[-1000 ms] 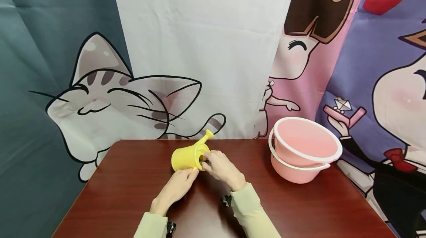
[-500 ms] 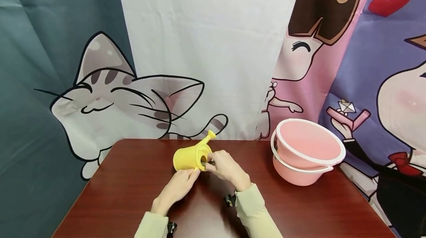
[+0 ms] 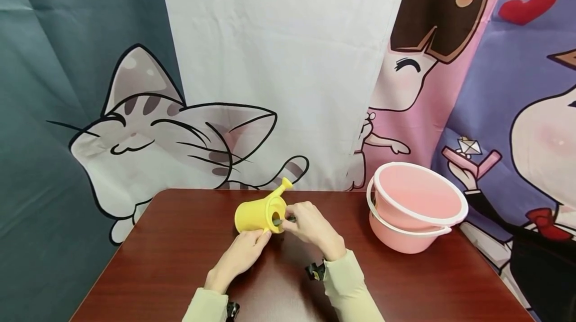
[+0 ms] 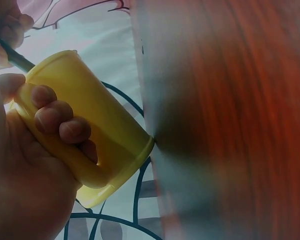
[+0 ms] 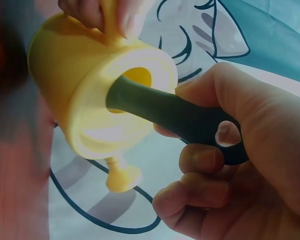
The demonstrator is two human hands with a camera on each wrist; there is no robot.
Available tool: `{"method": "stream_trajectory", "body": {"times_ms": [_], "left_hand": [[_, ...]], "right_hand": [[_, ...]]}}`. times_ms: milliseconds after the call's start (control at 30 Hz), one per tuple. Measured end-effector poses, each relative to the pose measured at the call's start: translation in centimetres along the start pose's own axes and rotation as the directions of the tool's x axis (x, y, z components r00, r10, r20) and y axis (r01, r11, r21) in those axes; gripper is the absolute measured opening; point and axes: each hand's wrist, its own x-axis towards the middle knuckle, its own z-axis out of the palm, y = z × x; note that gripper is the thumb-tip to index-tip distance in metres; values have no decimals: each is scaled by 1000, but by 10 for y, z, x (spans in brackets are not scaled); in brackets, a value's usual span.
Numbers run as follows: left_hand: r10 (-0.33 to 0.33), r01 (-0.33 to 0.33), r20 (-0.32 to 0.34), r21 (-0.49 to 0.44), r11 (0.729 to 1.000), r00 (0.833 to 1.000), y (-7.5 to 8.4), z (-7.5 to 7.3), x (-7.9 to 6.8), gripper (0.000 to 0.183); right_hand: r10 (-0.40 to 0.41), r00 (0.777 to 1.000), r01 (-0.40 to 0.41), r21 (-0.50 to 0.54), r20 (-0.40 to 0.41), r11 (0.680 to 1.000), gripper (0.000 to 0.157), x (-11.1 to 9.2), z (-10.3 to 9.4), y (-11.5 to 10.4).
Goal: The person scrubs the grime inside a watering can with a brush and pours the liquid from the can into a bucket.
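Observation:
A yellow watering can [image 3: 252, 215] lies tipped over in the head view, its round opening to the right and its spout up. My left hand [image 3: 240, 253] grips it by the handle, fingers curled round the loop in the left wrist view [image 4: 65, 125]. With thumb and fingers, my right hand [image 3: 310, 224] pinches a dark green tool handle [image 5: 180, 115] that has a hole near its end. The front of this tool passes into the can's opening, so its head is hidden inside.
Two pink buckets [image 3: 414, 237] with white rims, one set in the other, stand at the right of the brown table [image 3: 148, 262]. A curtain [image 3: 279, 62] with cartoon figures hangs behind the table's far edge.
My right hand has shifted a little to the right, away from the can's opening, and more of the green handle shows. The left hand still holds the can in nearly the same place.

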Motion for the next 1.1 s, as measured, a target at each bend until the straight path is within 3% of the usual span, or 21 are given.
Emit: {"method": "stream_trajectory", "body": {"times_ms": [433,800,933,1100], "left_hand": [[-3,3,1,6,1000,1000,-2,-1,2,45],[-2,2,6,7,1000,1000,-2,2,0,46],[-8,8,9,10,1000,1000,-2,1,0,46],[2,-2,-2,21,1000,1000,-2,1,0,45]], "right_hand": [[9,1000,-9,9,-19,1000,11,-1,-6,-4],[25,999,-25,22,31,999,14,-2,12,2],[21,999,-21,0,47,1000,22,0,19,1],[4,999,-3,-8,32,1000,25,2,27,1]]}}
